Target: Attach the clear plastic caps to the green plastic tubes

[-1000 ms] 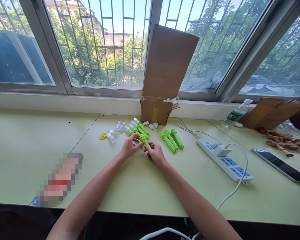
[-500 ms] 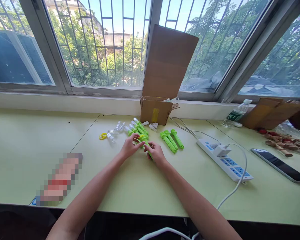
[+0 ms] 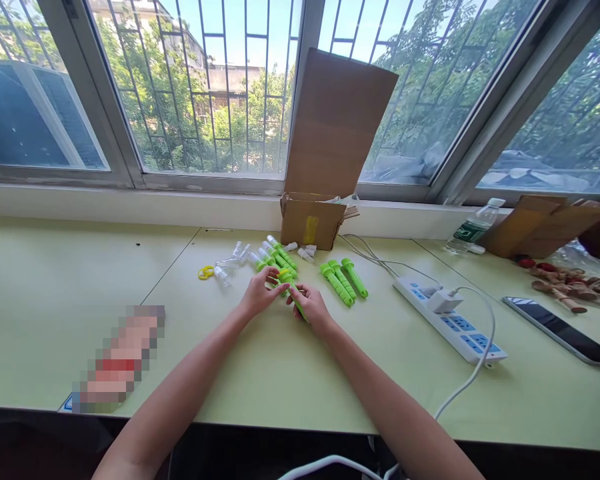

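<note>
Both hands meet at a green plastic tube (image 3: 285,275) with a yellow ring at its top end. My left hand (image 3: 260,293) is closed, its fingers pinching near the ringed end. Wrapped round the tube's lower part is my right hand (image 3: 312,307), which hides some of it. Just behind lie several green tubes with clear tips (image 3: 279,252). To the right rest three green tubes without clear tips (image 3: 338,283). Clear plastic caps (image 3: 222,276) and yellow rings (image 3: 206,273) lie to the left.
An upright-flapped cardboard box (image 3: 305,223) stands by the window, small whitish pieces (image 3: 305,255) before it. Rightward are a power strip (image 3: 450,323) with cables, a phone (image 3: 560,330), a water bottle (image 3: 473,230) and wooden pieces (image 3: 560,293). A pixelated item (image 3: 125,360) lies front left.
</note>
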The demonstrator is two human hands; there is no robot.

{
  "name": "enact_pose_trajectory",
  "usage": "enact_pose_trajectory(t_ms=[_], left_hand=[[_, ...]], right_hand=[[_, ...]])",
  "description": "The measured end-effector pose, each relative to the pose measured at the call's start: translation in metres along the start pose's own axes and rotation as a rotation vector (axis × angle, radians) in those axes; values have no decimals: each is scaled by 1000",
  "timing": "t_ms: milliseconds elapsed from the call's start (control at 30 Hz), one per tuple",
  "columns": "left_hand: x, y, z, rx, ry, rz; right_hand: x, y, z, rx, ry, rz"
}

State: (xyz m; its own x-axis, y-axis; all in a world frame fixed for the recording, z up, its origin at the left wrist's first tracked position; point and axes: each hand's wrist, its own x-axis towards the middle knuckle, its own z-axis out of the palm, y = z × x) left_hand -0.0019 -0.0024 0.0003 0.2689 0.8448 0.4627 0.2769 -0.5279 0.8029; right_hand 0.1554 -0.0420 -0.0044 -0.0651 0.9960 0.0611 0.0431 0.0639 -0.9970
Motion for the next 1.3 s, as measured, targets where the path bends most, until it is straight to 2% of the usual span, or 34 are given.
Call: enact_pose_trajectory(t_ms=[467, 1300], left_hand=[[0, 0, 1, -16, 1, -3], [1, 0, 3, -67, -7, -6]], right_hand=[[1, 1, -2, 38, -48, 29], [1, -1, -5, 157, -39, 129]])
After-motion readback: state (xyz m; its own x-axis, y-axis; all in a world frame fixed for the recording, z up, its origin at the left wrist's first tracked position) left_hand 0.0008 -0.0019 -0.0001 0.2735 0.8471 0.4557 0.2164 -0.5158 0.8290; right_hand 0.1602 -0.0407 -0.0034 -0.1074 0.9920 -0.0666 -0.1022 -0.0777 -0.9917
